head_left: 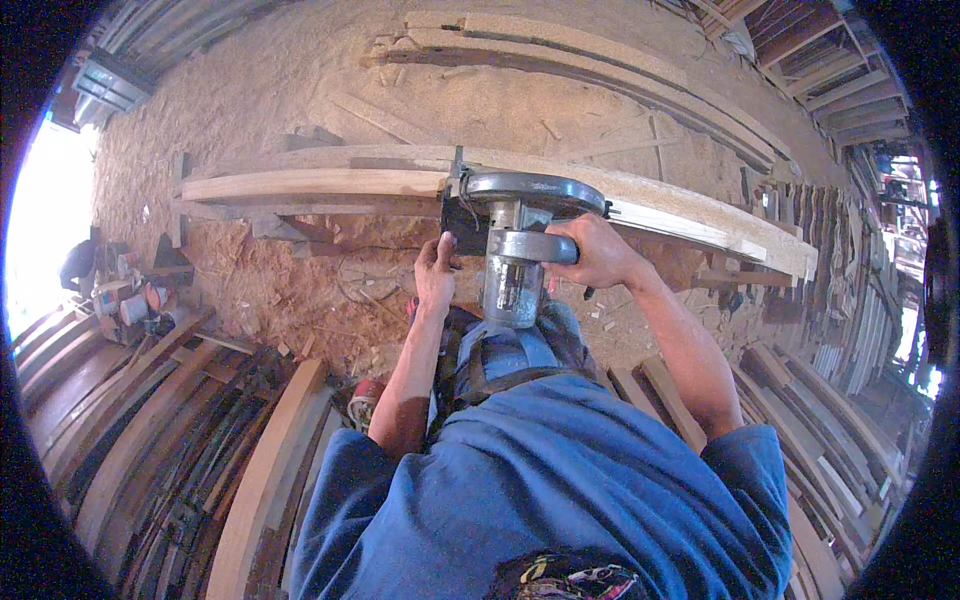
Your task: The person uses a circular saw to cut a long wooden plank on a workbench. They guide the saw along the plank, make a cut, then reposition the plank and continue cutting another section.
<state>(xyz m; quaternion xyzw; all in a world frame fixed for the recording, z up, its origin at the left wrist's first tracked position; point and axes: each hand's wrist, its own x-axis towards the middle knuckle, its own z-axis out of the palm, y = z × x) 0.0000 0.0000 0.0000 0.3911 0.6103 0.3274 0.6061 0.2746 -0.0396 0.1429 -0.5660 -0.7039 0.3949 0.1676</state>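
A grey metal circular saw (515,265) rests across a long pale timber beam (320,184) that lies crosswise in front of me. My right hand (597,250) is wrapped around the saw's rear handle. At the near left edge of the saw's dark base plate (461,225), my left hand (435,275) pinches with its fingertips. The rounded blade guard (535,187) covers the blade, so how deep it sits in the wood is hidden. Right of the saw, the beam continues with a paler, whitish face.
Wooden supports (285,228) hold the beam over sawdust-strewn ground. Beyond it lie more long planks (580,50). Stacked boards (265,480) flank me on both sides. Paint cans and clutter (135,300) stand at left, and upright slats (825,235) at right.
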